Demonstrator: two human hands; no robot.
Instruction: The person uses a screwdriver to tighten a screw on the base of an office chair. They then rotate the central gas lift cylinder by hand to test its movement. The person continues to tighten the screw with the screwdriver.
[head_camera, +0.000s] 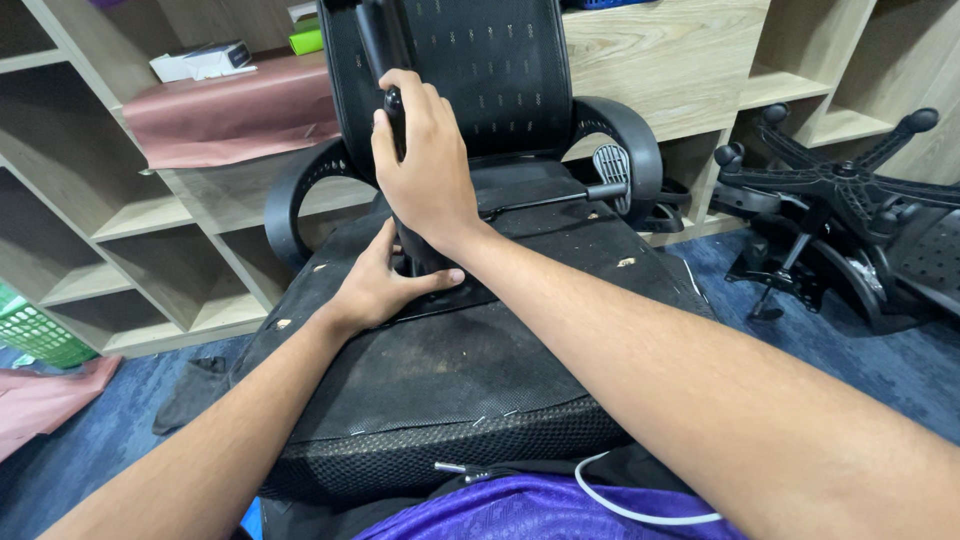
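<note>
Both hands were busy at the middle of an upturned office chair seat (440, 370), whose underside faced up and whose near edge pressed against the person's lap. Right hand (420, 165) was clenched around a black upright post (395, 115) that rose from the centre of the seat bottom, fingers wrapped over its top; left hand (385, 285) lay lower, thumb and fingers pinched about the foot of that post where it met the metal mechanism plate (450, 295). It looked to me like the post was being worked in or out of its socket, and for that the lower hand would do best bracing the plate flat while the upper one pulled or pushed straight along the post, not sideways, since the seat sat loosely and could rock. A slim lever with a ribbed paddle (610, 170) stuck out toward the right edge of the seat, close to the curved armrest (635, 135), and a careless elbow might catch it. The mesh backrest (500, 70) stood behind. As for containers, the wooden shelving (170, 215) behind held mostly bare cubbies; one upper shelf carried a pinkish sheet (225, 110) with a small white box (200, 60) on it, and a green basket (35, 330) at the left edge showed nothing I could make out. A black star base (840, 185) lay on the blue carpet, well apart.
</note>
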